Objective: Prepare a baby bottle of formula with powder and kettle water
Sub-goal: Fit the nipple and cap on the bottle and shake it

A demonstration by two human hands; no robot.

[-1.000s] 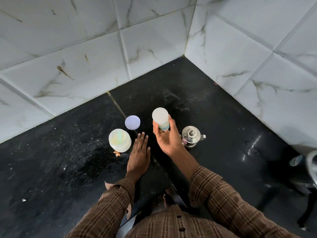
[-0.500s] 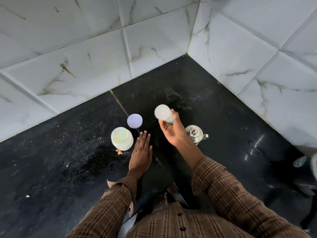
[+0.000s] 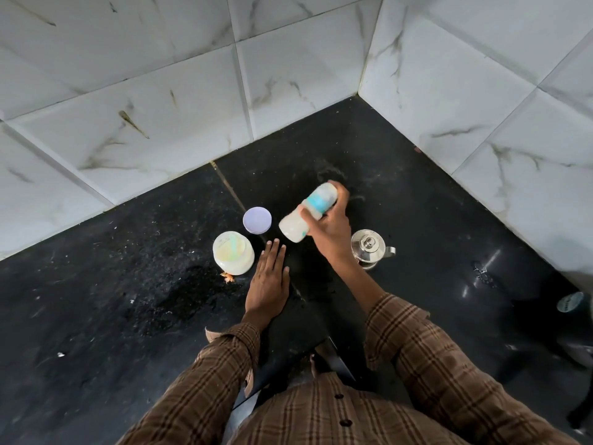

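Observation:
My right hand grips a baby bottle with milky white contents and a blue band, held tilted nearly on its side above the black counter. My left hand rests flat on the counter with its fingers straight. Just left of it stands an open white powder jar. The jar's round pale lid lies behind it. A small steel kettle with a knobbed lid stands to the right of my right wrist.
White marble-look tiled walls meet in a corner behind the counter. An orange scrap lies by the jar's base. A dark appliance with a round teal part sits at the far right edge.
My right hand has swung the bottle from upright to tilted almost sideways, its base now pointing towards me. The left hand, jar, lid and kettle have stayed put.

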